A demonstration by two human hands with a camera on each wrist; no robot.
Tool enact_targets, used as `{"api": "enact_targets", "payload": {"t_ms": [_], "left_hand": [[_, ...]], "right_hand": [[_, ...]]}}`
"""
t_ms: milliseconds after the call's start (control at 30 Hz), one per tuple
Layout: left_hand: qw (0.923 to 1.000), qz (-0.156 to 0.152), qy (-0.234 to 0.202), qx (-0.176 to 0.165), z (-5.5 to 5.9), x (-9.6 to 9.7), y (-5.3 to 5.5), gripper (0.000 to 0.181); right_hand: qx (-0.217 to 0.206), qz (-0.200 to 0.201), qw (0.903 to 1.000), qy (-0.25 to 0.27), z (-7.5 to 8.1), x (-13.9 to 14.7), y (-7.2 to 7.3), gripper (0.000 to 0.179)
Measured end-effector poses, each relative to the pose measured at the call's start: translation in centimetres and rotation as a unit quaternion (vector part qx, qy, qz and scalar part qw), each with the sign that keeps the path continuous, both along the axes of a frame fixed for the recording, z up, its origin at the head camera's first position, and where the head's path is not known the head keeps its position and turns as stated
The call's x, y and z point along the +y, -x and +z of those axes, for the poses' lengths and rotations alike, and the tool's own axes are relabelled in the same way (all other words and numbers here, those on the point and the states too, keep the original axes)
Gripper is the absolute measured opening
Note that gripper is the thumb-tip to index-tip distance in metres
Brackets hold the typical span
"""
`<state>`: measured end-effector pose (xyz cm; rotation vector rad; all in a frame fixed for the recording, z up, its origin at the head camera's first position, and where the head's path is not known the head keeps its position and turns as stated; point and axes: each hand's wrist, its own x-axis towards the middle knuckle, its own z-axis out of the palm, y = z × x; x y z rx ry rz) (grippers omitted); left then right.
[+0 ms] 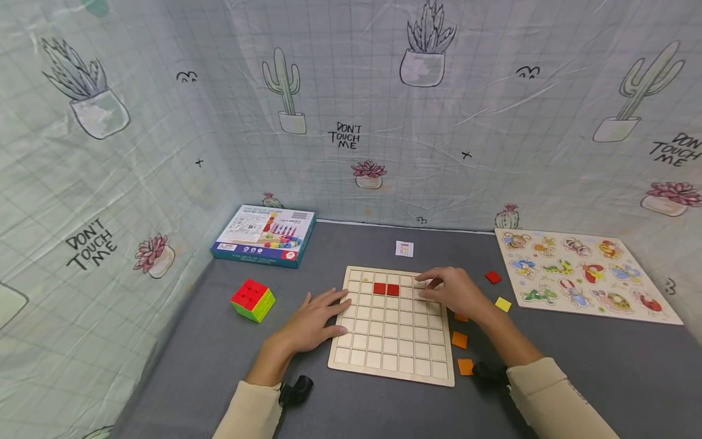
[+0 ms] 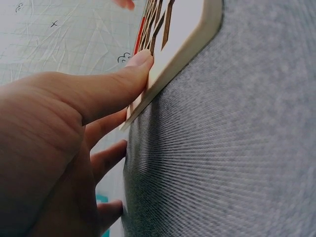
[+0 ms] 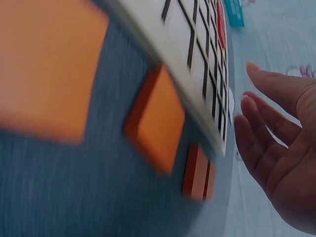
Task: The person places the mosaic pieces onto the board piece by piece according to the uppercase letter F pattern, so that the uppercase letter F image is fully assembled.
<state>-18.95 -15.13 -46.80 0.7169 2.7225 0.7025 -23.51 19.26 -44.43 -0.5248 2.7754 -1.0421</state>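
Note:
A pale wooden grid board (image 1: 382,361) lies on the grey table, with two red square tiles (image 1: 386,289) side by side in its second row. My left hand (image 1: 315,322) rests at the board's left edge, fingers spread; in the left wrist view its thumb (image 2: 121,86) touches the rim. Over the board's upper right squares is my right hand (image 1: 456,294), its fingers loosely bent. The right wrist view shows a gap between that hand's thumb and fingers (image 3: 261,133), with nothing held. Orange tiles (image 1: 459,340) lie along the board's right side.
Right of the board are a loose red tile (image 1: 493,277), a yellow tile (image 1: 503,303) and an insect picture board (image 1: 570,311). A small card (image 1: 404,249) lies behind it. Leftward sit a puzzle cube (image 1: 253,300) and a flat box (image 1: 241,228). Printed sheeting (image 1: 329,91) encloses the table.

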Motion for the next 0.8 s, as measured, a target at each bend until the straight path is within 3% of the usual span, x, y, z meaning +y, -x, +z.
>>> {"api": "enact_targets", "payload": {"t_ms": [400,667,800], "left_hand": [[1.0,0.006,0.003,-0.004,0.2,0.1,-0.1,0.063],[1.0,0.003,0.003,-0.002,-0.1,0.0,-0.2,0.064],[1.0,0.0,-0.002,0.0,-0.3,-0.1,-0.1,0.064]], "right_hand": [[0.042,-0.052,0.9953,-0.07,-0.4,6.0,0.0,0.035],[0.045,-0.147,0.9824,-0.106,-0.3,8.9,0.0,0.039],[0.044,-0.172,0.9776,-0.113,-0.3,9.9,0.1,0.04]]}}
